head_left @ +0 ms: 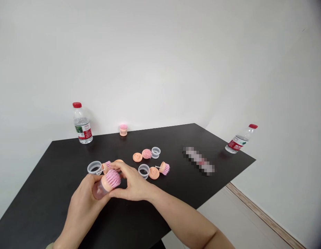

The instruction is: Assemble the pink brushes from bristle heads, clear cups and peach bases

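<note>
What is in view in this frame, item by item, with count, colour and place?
table top: 1, black, across the lower frame
wall: 1, white, behind the table
water bottles: 2, clear with red caps; one upright far left, one tilted right
blurred patch: 1, pixelated, right on the table, contents unclear
clear plastic rings: 3, mid-table
peach discs: 3, mid-table, one partly hidden
pink bristle heads: 4, one upright at the far edge
brush bottle: 1, clear with pink bristles, in the hands
left hand: 1, holding the brush bottle
right hand: 1, gripping its bristled end
</note>
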`<action>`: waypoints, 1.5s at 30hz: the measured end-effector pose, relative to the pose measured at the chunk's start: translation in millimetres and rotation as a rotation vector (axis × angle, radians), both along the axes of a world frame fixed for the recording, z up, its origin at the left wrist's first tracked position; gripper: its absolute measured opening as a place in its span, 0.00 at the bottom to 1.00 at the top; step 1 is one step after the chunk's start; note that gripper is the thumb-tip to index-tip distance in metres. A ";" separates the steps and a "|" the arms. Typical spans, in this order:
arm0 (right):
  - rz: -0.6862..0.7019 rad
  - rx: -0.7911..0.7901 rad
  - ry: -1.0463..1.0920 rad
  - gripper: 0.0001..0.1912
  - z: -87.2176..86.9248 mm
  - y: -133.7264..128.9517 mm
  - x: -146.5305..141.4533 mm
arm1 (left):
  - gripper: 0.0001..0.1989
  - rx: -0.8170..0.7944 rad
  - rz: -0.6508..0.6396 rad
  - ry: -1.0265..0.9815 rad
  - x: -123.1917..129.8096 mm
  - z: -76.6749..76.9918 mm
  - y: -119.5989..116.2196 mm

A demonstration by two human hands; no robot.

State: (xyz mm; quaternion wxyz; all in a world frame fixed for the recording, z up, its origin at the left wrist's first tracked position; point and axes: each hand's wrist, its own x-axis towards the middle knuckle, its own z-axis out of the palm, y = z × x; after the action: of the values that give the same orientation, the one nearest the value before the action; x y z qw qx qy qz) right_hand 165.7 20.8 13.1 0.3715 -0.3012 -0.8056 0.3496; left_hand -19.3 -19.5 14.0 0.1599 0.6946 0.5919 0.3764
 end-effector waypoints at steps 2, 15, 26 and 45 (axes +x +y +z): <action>0.007 -0.010 -0.003 0.46 1.8 -1.4 -0.6 | 0.17 0.011 -0.009 0.009 -0.3 -1.2 0.4; -0.084 -0.116 -0.100 0.38 3.8 -4.1 -1.3 | 0.16 0.072 -0.020 0.088 0.0 -7.9 3.0; -0.104 -0.057 -0.095 0.38 1.0 -5.4 -2.9 | 0.15 0.033 -0.017 0.066 -0.9 -9.3 3.4; 0.131 -0.068 0.078 0.34 11.2 -4.7 11.1 | 0.25 -0.674 -0.612 -0.720 -20.9 6.1 6.3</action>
State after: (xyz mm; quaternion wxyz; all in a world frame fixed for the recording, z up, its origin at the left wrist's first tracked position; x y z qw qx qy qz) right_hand 176.8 16.0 24.3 0.3685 -0.2465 -0.7960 0.4119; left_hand -40.1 -13.3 20.1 0.6648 0.5732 0.3597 0.3164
